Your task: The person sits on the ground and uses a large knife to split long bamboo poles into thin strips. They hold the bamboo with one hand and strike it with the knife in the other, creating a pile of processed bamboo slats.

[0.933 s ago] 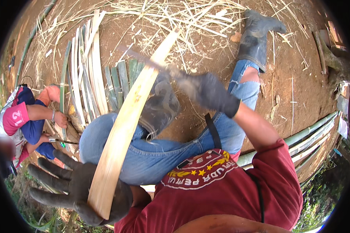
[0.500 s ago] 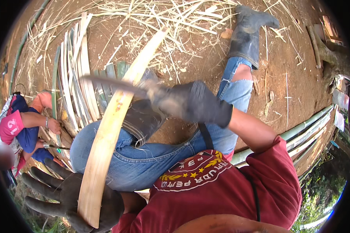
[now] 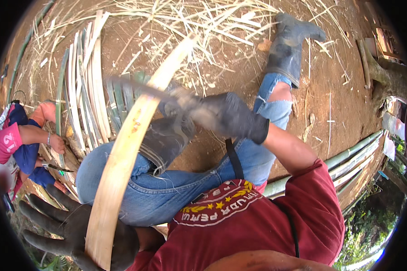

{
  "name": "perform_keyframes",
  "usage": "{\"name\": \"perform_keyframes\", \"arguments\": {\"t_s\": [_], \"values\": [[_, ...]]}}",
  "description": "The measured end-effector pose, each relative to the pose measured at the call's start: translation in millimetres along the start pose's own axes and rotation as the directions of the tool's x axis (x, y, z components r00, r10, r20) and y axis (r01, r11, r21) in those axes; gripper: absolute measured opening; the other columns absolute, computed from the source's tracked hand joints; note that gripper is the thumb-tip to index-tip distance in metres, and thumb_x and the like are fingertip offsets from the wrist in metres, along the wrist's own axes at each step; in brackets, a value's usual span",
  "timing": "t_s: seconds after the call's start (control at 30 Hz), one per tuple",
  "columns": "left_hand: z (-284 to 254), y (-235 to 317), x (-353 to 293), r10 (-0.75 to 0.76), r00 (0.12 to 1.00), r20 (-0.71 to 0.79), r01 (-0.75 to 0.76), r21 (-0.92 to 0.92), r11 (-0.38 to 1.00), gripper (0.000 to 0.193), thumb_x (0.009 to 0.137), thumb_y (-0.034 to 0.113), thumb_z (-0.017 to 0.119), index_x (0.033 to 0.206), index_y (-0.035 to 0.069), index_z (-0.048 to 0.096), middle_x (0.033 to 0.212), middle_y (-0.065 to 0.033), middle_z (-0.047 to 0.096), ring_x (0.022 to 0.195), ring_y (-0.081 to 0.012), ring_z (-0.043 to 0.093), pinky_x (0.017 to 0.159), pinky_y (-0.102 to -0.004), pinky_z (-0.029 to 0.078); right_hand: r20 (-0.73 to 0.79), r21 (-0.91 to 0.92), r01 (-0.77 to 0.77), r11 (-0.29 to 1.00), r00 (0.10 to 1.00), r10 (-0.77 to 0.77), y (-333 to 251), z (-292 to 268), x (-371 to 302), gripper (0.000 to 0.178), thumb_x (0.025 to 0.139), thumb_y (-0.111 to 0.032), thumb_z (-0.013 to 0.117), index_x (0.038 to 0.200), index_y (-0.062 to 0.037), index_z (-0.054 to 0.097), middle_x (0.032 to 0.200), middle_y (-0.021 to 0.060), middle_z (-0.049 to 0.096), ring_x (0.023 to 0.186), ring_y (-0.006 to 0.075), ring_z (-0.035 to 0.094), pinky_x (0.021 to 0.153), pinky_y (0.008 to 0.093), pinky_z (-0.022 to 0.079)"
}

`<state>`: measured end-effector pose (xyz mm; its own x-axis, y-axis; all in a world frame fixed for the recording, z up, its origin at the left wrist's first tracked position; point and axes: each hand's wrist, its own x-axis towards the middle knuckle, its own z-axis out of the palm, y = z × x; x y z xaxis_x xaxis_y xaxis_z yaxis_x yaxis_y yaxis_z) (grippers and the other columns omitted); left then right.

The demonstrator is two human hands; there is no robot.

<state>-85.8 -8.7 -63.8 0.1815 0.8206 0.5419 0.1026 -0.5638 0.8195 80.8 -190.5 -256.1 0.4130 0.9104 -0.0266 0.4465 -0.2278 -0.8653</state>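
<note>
A long pale bamboo strip slants over my bent left knee, its far end near the shavings. Across the palm of my left hand, in a dark glove, lies the strip's near end; the fingers are spread out and straight. My right hand, in a black and grey glove, is closed round the handle of a long-bladed knife. The blade crosses over the upper part of the strip and is smeared by motion. Brown spots mark the strip just below the blade. Whether the edge touches the strip I cannot tell.
Split bamboo strips lie on the ground at the left, and shavings litter the far ground. Another person sits at the left with a knife. Bamboo poles lie at the right, near a tree trunk.
The knife and my right hand have shifted slightly, the blade staying across the strip. The strip's near end and my left hand sit a little further left and lower.
</note>
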Motion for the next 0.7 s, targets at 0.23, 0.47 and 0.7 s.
{"name": "perform_keyframes", "arguments": {"t_s": [0.23, 0.47, 0.7], "values": [[6, -7, 12, -0.018, 0.995, 0.097, 0.035, -0.175, 0.984, 0.088, 0.086, 0.058, 0.052, 0.154, 0.015, 0.014, 0.157, -0.0245, 0.016, 0.145, -0.041, 0.019, 0.119, -0.0572, 0.013, 0.013, -0.103, -0.489, 0.866, 0.87, 0.493, 81, -20, 0, 0.043, 0.096, -0.025, 0.06, 0.136, -0.0119, 0.054, 0.097, 0.0138, 0.069, 0.067, 0.027, 0.067, 0.059, 0.0368, 0.056], [10, -13, 10, -0.05, 0.99, 0.132, 0.072, -0.175, 0.982, 0.086, 0.088, 0.058, 0.051, 0.154, 0.017, 0.013, 0.158, -0.0213, 0.016, 0.145, -0.0399, 0.019, 0.119, -0.0574, 0.013, -0.013, -0.088, -0.131, 0.987, 0.991, 0.13, 55, -5, 7, 0.038, 0.099, -0.029, 0.052, 0.13, -0.0087, 0.059, 0.102, 0.0182, 0.069, 0.084, 0.0343, 0.07, 0.07, 0.0395, 0.055], [0, -10, 5, -0.071, 0.99, 0.12, 0.091, -0.171, 0.981, 0.084, 0.089, 0.058, 0.049, 0.155, 0.02, 0.012, 0.159, -0.0182, 0.017, 0.145, -0.0389, 0.019, 0.119, -0.0576, 0.013, -0.051, 0.012, -0.186, 0.982, 0.981, 0.187, 65, -2, 22, 0.04, 0.099, -0.035, 0.052, 0.133, -0.0138, 0.057, 0.079, 0.0276, 0.061, 0.07, 0.0384, 0.065, 0.068, 0.0429, 0.051]]}}
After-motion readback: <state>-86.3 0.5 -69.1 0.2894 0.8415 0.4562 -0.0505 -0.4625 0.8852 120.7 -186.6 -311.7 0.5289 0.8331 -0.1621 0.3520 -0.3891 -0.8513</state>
